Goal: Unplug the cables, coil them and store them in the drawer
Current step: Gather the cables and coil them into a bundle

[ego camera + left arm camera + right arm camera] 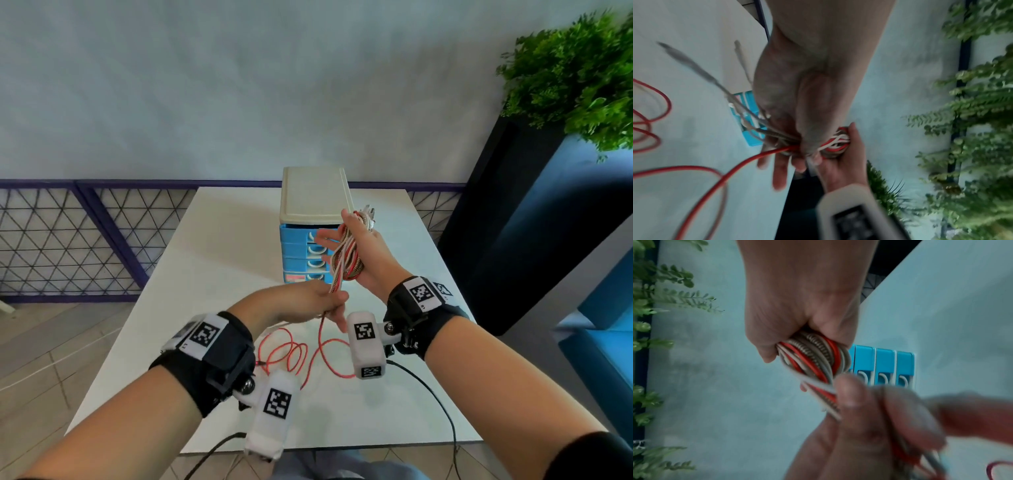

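My right hand (363, 253) is raised in front of the drawer unit (313, 226), palm up, with the coil of cables (346, 257) looped over it: red, white and grey ribbed strands. Thumb sits over the top of the coil, fingers stretched toward the drawers, loosely open around the loops. My left hand (308, 301) is just below the coil, nearer me than the drawer unit, fingers pinched tight on the strands coming out of the coil's bottom. Hands are close together, nearly touching. From the left-hand pinch the loose red cable (294, 349) drops to the white table (205, 260) and lies in loops well in front of the drawer unit, between my wrists. Wrist views are blurry; plug ends stick out past the top of the coil, type unclear. Drawer unit has blue drawers, all closed, cream top. Green plant (575, 78) stands off to the right of the drawer unit, beyond the table edge.
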Tool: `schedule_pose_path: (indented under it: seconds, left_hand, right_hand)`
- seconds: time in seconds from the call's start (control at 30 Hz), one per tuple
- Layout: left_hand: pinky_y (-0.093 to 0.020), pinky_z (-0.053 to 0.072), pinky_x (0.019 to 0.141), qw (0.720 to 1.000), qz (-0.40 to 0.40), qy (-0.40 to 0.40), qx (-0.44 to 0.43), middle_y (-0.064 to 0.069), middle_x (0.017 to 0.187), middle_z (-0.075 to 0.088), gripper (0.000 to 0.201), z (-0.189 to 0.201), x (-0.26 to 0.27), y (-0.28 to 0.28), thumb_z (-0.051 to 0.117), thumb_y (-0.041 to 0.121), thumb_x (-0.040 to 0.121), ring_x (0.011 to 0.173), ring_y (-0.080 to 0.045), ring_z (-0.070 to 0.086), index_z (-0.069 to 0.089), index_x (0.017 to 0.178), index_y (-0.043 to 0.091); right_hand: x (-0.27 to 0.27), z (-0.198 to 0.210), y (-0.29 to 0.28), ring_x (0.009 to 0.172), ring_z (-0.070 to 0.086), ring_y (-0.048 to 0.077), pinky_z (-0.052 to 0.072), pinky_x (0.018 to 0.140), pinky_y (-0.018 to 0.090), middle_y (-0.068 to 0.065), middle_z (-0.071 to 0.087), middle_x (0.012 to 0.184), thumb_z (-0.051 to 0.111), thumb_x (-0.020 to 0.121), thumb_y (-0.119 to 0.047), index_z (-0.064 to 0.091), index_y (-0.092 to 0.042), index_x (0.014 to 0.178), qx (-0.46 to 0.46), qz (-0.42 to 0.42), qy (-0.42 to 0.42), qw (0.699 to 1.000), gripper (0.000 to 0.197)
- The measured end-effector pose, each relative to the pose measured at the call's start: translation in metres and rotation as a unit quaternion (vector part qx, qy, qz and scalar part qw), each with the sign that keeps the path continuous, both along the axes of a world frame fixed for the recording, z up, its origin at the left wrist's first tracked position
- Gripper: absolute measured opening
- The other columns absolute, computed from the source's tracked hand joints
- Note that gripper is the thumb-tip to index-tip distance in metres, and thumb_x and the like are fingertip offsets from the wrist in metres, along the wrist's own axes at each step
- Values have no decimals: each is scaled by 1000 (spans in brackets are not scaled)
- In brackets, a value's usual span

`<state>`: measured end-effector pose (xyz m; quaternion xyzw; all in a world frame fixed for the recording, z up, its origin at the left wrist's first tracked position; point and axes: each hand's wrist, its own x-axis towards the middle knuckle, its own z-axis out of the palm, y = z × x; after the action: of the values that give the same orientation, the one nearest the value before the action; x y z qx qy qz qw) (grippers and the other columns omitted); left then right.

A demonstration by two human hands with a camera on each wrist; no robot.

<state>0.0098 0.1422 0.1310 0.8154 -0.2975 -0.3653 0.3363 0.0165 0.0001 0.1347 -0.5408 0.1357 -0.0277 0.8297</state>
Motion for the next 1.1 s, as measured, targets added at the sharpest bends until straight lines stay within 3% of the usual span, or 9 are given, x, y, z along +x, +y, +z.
schedule_pose_path:
  seconds: [0.07, 0.17, 0.33, 0.43, 0.63, 0.7, 0.87, 1.0, 1.1]
  left_hand:
    - [-5, 41, 67, 998, 27, -48, -10, 3, 78, 61, 37, -9, -2, -2, 31, 32, 102, 62, 11, 56, 52, 77, 16]
    - [-25, 44, 75, 994, 35, -98, -23, 2, 72, 58, 41, -20, -2, -3, 33, 35, 101, 70, -11, 52, 52, 70, 15]
    - [-23, 41, 61, 988, 25, -143, -44, 4, 60, 53, 40, -27, -3, -3, 39, 41, 97, 55, -10, 48, 48, 65, 19]
    - [-28, 46, 63, 991, 26, -114, -67, 6, 57, 53, 38, -32, 6, 5, 46, 45, 94, 52, -10, 52, 51, 65, 20]
    - [-25, 50, 68, 998, -1, -54, -29, 7, 66, 66, 23, -30, 23, 18, 53, 37, 93, 77, -14, 71, 60, 79, 20]
    - [-28, 52, 67, 999, -5, -17, -32, 5, 65, 64, 23, -31, 25, 23, 51, 34, 95, 73, -19, 71, 58, 82, 17]
    - [-23, 45, 57, 982, 76, 103, -138, 4, 58, 41, 28, -40, 19, 37, 43, 35, 98, 49, -12, 50, 53, 82, 14]
    - [-23, 42, 62, 951, 119, 202, -204, 5, 59, 35, 43, -47, 16, 40, 39, 47, 92, 51, -11, 37, 57, 95, 8]
    - [-23, 37, 64, 944, 136, 213, -213, 4, 64, 36, 45, -47, 19, 43, 32, 40, 100, 57, -12, 35, 59, 105, 3]
  right_hand:
    - [-1, 1, 4, 99, 70, 35, 54, 89, 50, 24, 70, 108, 58, 93, -40, 52, -11, 82, 51, 6, 0, 999, 32]
    - [-3, 0, 11, 68, 70, 26, 58, 66, 37, 15, 70, 81, 60, 91, -44, 52, -12, 81, 78, -28, 10, 997, 35]
    - [-2, -4, 11, 36, 42, 10, 43, 40, 24, -2, 42, 49, 63, 90, -39, 50, -13, 74, 98, -97, 20, 990, 34]
    - [-1, -6, 6, 33, 36, 9, 39, 39, 24, -4, 36, 46, 64, 90, -39, 49, -13, 75, 64, -112, 20, 991, 33]
    - [0, -9, -10, 35, 38, 8, 42, 40, 23, -2, 36, 50, 65, 89, -39, 50, -12, 78, 48, -139, 22, 989, 33]
    - [0, -7, -16, 34, 38, 8, 42, 40, 23, -2, 35, 51, 64, 90, -38, 49, -12, 77, 46, -149, 19, 988, 33]
    - [4, 0, -33, 32, 40, 8, 40, 42, 23, -4, 39, 47, 62, 90, -39, 48, -14, 75, 48, -163, 14, 985, 33]
    - [5, 4, -33, 34, 39, 9, 40, 42, 24, -4, 38, 47, 64, 89, -38, 49, -14, 77, 41, -147, 13, 988, 32]
    - [3, 4, -33, 37, 37, 9, 41, 42, 24, -3, 37, 50, 66, 88, -39, 51, -14, 77, 39, -135, 20, 990, 31]
